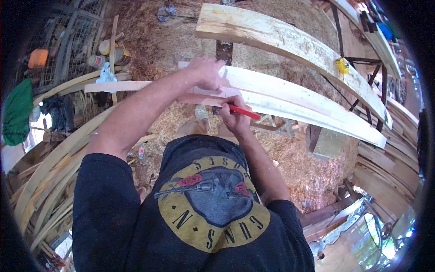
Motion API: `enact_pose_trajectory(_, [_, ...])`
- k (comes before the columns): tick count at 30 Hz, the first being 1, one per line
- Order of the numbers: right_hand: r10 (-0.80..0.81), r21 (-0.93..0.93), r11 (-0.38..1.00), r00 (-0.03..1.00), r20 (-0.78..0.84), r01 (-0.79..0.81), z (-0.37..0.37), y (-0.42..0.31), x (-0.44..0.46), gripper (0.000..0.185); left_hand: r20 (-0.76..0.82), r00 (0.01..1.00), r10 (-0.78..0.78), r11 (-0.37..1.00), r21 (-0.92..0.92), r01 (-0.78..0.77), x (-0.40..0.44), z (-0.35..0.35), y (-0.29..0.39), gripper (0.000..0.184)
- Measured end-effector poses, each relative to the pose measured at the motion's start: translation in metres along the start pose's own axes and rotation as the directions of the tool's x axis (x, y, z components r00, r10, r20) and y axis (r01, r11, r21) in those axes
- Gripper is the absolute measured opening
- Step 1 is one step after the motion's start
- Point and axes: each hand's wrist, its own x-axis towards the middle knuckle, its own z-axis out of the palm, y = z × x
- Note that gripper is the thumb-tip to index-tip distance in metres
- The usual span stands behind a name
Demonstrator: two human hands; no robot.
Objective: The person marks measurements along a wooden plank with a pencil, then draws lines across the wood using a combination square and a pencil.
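My right hand is closed round a red pencil, its back end pointing right. The writing end is near the front edge of a long pale board, partly hidden by my fingers. Above and left of it, my left hand rests over the board's left part with thumb and fingers apart. A narrower wooden strip sticks out to the left under my left forearm. Its contact with the board is hidden by that arm.
A thick plank lies beyond the board, with a yellow tape measure on it. Curved wooden strips are stacked at left, and more lumber at right. Shavings cover the floor. A plastic bottle stands low at left.
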Motion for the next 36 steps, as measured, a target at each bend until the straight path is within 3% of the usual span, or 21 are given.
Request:
enact_pose_trajectory(7, [-0.026, 0.118, 0.993, 0.999, 0.038, 0.022, 0.008, -0.010, -0.003, 0.009, 0.011, 1.000, 0.012, 1.000, -0.013, -0.011, -0.004, -0.004, -0.001, 0.104])
enact_pose_trajectory(13, [-0.198, 0.014, 0.980, 0.979, 0.053, 0.197, 0.030, -0.018, 0.007, 0.012, -0.045, 0.999, 0.029, 1.000, -0.007, -0.030, -0.001, 0.006, -0.006, 0.099])
enact_pose_trajectory(16, [-0.212, 0.030, 0.977, 0.976, 0.042, 0.211, 0.041, -0.011, 0.009, 0.013, -0.063, 0.997, 0.047, 0.999, 0.012, -0.046, -0.002, 0.006, -0.006, 0.097])
enact_pose_trajectory(19, [-0.282, -0.050, 0.959, 0.959, -0.027, 0.280, 0.050, -0.005, 0.009, 0.015, -0.069, 0.996, 0.052, 0.999, 0.013, -0.052, -0.002, 0.008, -0.008, 0.096])
enact_pose_trajectory(29, [-0.256, -0.062, 0.965, 0.967, 0.014, 0.256, 0.052, 0.001, 0.009, 0.016, -0.052, 0.997, 0.060, 0.998, 0.009, -0.059, -0.004, 0.004, -0.007, 0.095])
enact_pose_trajectory(34, [-0.160, -0.096, 0.981, 0.983, 0.087, 0.168, 0.050, -0.002, 0.008, 0.021, -0.016, 0.998, 0.052, 0.998, -0.028, -0.053, 0.000, 0.007, -0.009, 0.108])
enact_pose_trajectory(36, [-0.209, -0.091, 0.972, 0.975, 0.081, 0.216, 0.048, -0.005, 0.009, 0.021, -0.024, 0.998, 0.053, 0.998, -0.024, -0.054, -0.002, 0.004, -0.008, 0.103])
